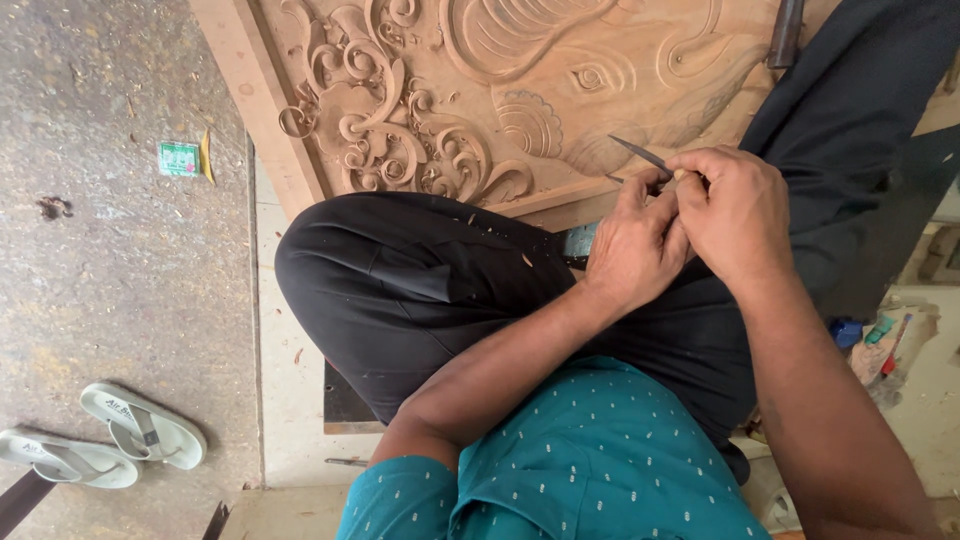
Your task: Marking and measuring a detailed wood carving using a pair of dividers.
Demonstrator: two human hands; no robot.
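This was a woodcarving workshop, with the work done low on the floor. A large pale wooden panel carved in relief with scrolls and curling leaves (480, 90) lay flat, and fine wood chips were scattered over a rough grey concrete floor (110, 280). A slim dark metal carving chisel (640, 154) pointed at the panel's edge. A pair of white rubber flip-flops (105, 440) sat aside on the concrete, and coloured tool handles (885, 340) lay in clutter nearby.

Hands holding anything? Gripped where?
Both hands, left and right, close on a thin chisel, gripped at its handle end; the blade sticks out.
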